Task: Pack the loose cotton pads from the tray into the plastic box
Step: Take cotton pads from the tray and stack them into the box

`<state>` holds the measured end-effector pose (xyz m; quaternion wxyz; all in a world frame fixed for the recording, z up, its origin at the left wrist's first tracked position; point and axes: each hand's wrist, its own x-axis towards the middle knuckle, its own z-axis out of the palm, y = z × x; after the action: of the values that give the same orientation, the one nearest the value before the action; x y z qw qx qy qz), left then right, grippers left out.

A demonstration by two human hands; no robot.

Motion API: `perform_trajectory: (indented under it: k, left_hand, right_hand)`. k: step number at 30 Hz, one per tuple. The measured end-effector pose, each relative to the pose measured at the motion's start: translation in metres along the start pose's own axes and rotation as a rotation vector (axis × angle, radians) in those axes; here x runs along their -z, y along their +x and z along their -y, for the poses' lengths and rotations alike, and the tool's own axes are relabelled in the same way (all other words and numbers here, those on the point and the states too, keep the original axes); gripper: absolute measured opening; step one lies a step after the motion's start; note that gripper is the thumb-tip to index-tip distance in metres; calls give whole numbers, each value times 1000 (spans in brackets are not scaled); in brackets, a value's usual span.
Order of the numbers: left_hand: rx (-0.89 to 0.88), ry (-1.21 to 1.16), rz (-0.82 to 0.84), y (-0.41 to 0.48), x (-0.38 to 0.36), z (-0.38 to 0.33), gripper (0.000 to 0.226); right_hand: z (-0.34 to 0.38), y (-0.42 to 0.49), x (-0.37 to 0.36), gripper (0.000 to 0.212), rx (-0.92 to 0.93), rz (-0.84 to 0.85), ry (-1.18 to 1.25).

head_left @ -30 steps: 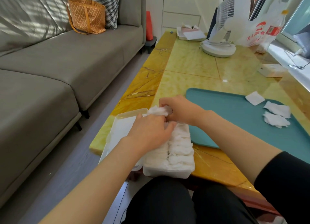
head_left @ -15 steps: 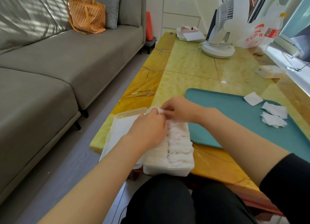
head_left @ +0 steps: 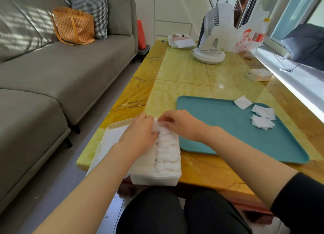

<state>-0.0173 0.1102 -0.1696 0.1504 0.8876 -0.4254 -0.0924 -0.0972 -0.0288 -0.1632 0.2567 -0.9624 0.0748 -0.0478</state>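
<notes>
White cotton pads [head_left: 262,122] on teal tray [head_left: 228,128]; yellow marbled table [head_left: 184,72]; orange patterned bag [head_left: 74,26].

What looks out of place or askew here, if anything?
The box sits at the table's near edge and seems to overhang it, so it could tip. Its packed pads bulge unevenly above the rim. Three loose pads lie scattered on the tray.

Clear plastic box [head_left: 154,179] at table's [head_left: 184,72] near edge, packed w/ white cotton pads [head_left: 166,146]; 3 loose pads [head_left: 263,112] lie at teal tray's [head_left: 228,137] far-right corner.
</notes>
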Motion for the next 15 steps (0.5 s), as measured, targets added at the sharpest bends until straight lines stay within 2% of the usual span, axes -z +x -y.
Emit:
perform_trajectory:
  k: [2, 4, 6, 9, 12, 15]
  left_hand:
    - [9, 37, 20, 5, 3, -7, 41]
    - [18, 174, 3, 11, 4, -21, 38]
    - [-10, 306, -101, 13, 4, -43, 37]
    - [-135, 283, -193, 20, -7, -90, 34]
    - [-215, 219, -93, 30, -33, -132, 35]
    - [-244, 194, 43, 39, -63, -161, 36]
  right_hand:
    - [-12, -15, 8, 25, -11, -48, 19]
    - [-31, -32, 19, 23, -62, -148, 5]
    - [-58, -50, 29, 22, -144, -280, -44]
    - [-110, -79, 44, 26, -351, -393, -189]
    - [-156, -109, 59, 45, -603, -309, -319]
    - [-185, -131, 66, 60, -750, -173, -355]
